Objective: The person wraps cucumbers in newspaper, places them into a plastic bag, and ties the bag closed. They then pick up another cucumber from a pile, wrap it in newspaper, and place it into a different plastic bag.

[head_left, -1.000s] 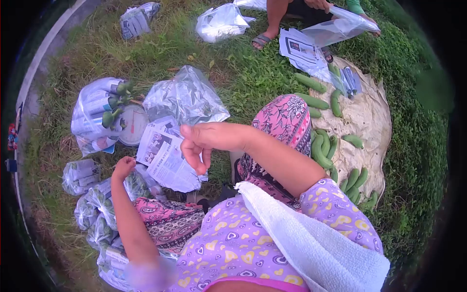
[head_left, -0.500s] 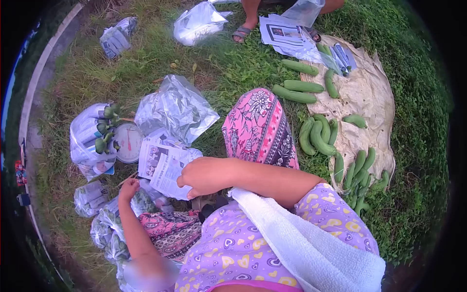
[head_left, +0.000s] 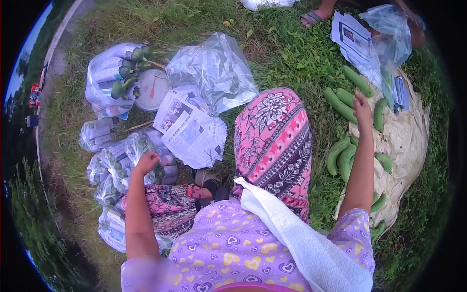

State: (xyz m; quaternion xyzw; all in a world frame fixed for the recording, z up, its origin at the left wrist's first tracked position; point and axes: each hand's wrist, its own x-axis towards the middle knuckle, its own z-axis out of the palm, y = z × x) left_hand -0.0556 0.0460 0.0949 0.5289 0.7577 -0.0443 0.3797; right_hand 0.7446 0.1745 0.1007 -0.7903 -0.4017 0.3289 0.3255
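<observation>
My left hand [head_left: 147,162] is raised above the bagged green produce [head_left: 137,147] at the left, its fingers curled together and nothing showing in them. My right hand [head_left: 361,108] is stretched far out to the right, fingers apart, over the long green gourds [head_left: 340,106]. Its fingertips lie close to the gourds' ends, by the edge of a tan sheet [head_left: 406,141]. Sheets of newspaper [head_left: 194,134] lie in front of my knees, with neither hand on them.
A round dial scale [head_left: 153,90] stands beside a clear bag of paper-wrapped gourds [head_left: 109,78]. A clear plastic bag [head_left: 214,73] lies on the grass. Another person's sandalled foot [head_left: 316,18] is at the top right, near more newspaper [head_left: 352,41]. More gourds [head_left: 340,155] lie nearer me.
My right hand has left the newspaper and swung right to the gourds. My left hand has shifted slightly right in view. The view has turned to the right.
</observation>
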